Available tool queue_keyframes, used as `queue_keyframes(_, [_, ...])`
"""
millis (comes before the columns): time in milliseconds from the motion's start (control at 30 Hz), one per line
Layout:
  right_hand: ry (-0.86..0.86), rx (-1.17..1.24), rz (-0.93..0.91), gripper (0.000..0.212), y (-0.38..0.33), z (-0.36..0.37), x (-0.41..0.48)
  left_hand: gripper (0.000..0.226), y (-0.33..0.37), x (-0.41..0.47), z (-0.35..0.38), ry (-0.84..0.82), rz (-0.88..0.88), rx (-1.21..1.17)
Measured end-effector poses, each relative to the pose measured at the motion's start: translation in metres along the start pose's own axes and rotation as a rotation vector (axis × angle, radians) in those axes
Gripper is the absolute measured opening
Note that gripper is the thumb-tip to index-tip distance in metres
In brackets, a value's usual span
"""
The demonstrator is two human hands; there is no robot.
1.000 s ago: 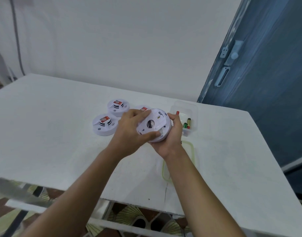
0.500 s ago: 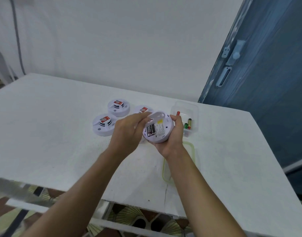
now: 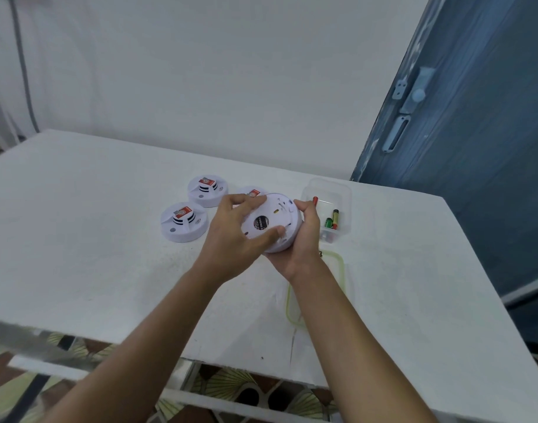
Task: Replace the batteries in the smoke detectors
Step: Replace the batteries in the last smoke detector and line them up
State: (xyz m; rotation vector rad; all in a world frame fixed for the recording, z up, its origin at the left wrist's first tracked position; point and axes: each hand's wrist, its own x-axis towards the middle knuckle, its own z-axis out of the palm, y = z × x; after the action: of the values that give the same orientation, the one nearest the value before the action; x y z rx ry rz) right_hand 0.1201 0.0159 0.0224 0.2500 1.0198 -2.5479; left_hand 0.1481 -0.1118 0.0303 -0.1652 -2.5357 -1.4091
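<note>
The smoke detector [image 3: 272, 224], back up, is held above the middle of the surface [image 3: 78, 239]. The left hand [image 3: 231, 239] grips its near rim with curled fingers, and the right hand [image 3: 304, 239] cups its right side. 3 other detectors [image 3: 183, 222] sit just left. To the right, a clear box [image 3: 344, 193] holds batteries [image 3: 331, 221]. Its lid [image 3: 340, 270] lies nearer the front edge.

Both hands gripping a white smoke detector [image 3: 272, 222] above the table [image 3: 78, 239], batteries [image 3: 331, 222] in clear container [image 3: 347, 193]
</note>
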Motion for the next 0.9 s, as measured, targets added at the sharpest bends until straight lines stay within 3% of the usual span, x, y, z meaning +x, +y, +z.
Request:
queue_keyframes(200, [0.000,-0.038,0.026,0.048,-0.0013,0.0031,-0.0010,0.069,-0.0023,0.0011,0.0052,0.110,0.092,0.145])
queue_keyframes(433, [-0.037,-0.039,0.039,0.049,-0.0040,0.0069,-0.0031,0.067,0.0016,-0.0034,0.0028,0.232,0.132,0.000])
queue_keyframes(900, [-0.063,-0.088,0.016,0.048,0.0027,0.0090,0.0020,0.049,-0.0003,-0.0011,-0.0026,0.174,0.161,0.077])
